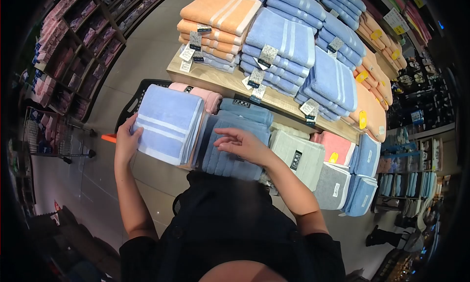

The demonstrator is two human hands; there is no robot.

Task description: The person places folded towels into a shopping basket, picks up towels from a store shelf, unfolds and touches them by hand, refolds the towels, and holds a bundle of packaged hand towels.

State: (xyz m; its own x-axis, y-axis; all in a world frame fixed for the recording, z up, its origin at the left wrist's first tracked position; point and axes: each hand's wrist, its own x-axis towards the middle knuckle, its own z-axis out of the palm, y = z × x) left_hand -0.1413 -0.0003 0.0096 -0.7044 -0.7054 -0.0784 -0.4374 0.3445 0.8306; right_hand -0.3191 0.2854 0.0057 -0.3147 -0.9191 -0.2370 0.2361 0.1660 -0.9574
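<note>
A stack of folded towels, a light blue towel (169,120) with two white stripes on top, lies at the left front. My left hand (128,135) grips its left edge, thumb on top and the other fingers partly hidden. Under the top towel, orange and darker edges show on the right side. My right hand (245,145) hovers over grey-blue folded towels (235,170), its fingers loosely stretched out and nothing in them. Beside that wrist lie pale green towels (296,152) with a black label.
A wooden shelf (223,81) above carries orange towels (220,10) and blue striped towels (281,35) with hanging tags. A black basket (129,108) stands behind the left stack. Pink, grey and blue towels continue rightward. A shopping cart (46,135) stands at far left.
</note>
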